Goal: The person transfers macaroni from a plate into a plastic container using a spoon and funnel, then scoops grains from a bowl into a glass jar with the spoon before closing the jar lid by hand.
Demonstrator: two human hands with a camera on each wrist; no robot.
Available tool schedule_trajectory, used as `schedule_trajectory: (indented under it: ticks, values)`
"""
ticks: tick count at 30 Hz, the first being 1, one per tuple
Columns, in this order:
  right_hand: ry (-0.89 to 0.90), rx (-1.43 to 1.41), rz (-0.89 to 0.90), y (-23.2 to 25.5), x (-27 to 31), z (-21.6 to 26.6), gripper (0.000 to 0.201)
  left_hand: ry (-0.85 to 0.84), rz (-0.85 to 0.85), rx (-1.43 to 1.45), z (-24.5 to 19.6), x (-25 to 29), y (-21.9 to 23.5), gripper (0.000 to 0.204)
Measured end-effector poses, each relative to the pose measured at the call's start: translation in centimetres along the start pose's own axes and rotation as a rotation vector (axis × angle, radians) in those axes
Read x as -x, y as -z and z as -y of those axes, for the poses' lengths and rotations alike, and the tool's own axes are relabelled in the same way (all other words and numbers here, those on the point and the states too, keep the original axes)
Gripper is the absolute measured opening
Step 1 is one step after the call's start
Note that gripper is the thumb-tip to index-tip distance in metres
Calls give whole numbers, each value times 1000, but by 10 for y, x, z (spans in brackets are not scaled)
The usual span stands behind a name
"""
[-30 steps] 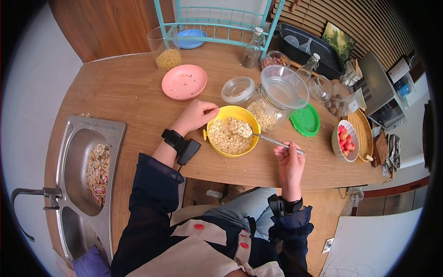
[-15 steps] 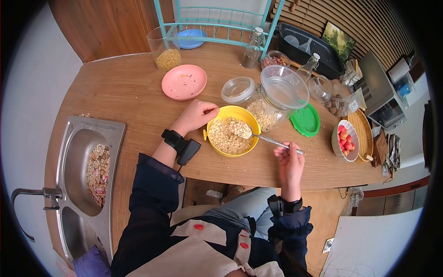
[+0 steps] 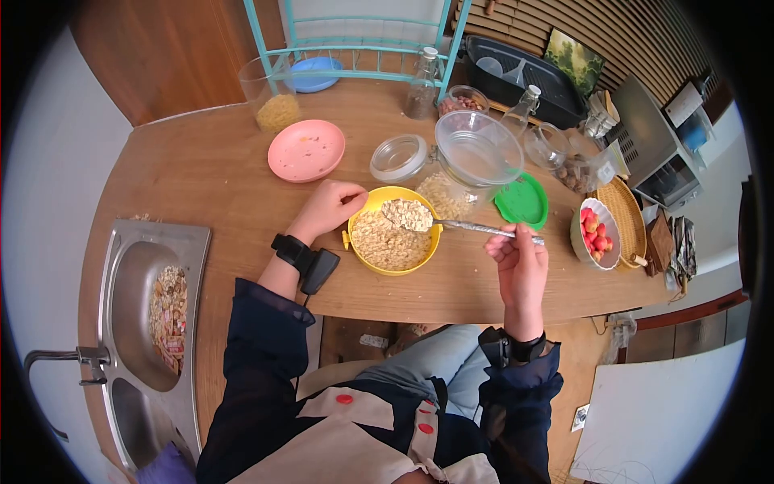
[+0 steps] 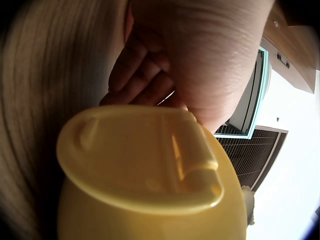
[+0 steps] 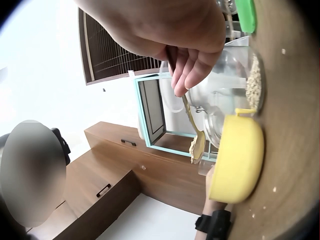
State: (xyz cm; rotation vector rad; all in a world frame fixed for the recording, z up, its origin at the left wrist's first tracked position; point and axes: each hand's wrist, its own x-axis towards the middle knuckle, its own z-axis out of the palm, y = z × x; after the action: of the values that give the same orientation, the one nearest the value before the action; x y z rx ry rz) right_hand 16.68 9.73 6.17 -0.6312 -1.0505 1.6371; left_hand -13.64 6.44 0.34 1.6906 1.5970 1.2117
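Note:
A yellow bowl (image 3: pixel 397 193) of oat flakes stands on the counter in front of the person. My left hand (image 3: pixel 326 211) holds its left rim, the thumb near the edge; in the left wrist view curled fingers (image 4: pixel 137 82) show behind the bowl's yellow side tab (image 4: pixel 130 155). My right hand (image 3: pixel 520 270) pinches the handle end of a metal spoon (image 3: pixel 476 227). A heaped load of oat flakes (image 3: pixel 408 214) lies on the spoon. The right wrist view shows the loaded spoon (image 5: pixel 199 142) raised above the bowl's rim (image 5: pixel 222 155).
Behind the bowl stand an open clear jar (image 3: pixel 480 149) with oats and a green lid (image 3: pixel 522 202). A pink plate (image 3: pixel 306 151) with crumbs lies back left. A sink (image 3: pixel 201 242) holding food scraps is at left, a white bowl of red fruit (image 3: pixel 613 234) at right.
The right hand has raised the spoon with its oats from the flakes and moved slightly up and right. The left hand stays at the rim. The head view has shifted a little.

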Motion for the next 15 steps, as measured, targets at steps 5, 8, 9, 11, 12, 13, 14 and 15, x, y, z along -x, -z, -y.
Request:
schedule_trajectory:
  ticks: [5, 8, 9, 11, 12, 13, 14, 15]
  values:
    - [51, 10, 61, -8, -13, 19, 25, 27, 6, 1, 1, 0, 0, 20]
    - [85, -41, 86, -11, -22, 34, 26, 24, 11, -7, -3, 0, 1, 20]
    - [119, -29, 80, -12, -26, 40, 26, 21, 15, -17, -4, 0, 1, 20]
    - [171, -18, 82, -10, -34, 51, 26, 19, 16, -23, -5, 0, 2, 20]
    - [173, -18, 81, -8, -38, 56, 26, 19, 15, -29, -5, 0, 2, 20]
    - [204, -3, 55, -7, -41, 61, 26, 17, 16, -29, -5, -1, 2, 20]
    - [234, 12, 30, -6, -44, 65, 26, 18, 33, -43, -4, -1, 3, 19]
    - [256, 32, 11, -5, -45, 69, 27, 19, 50, -57, -4, -1, 3, 19]
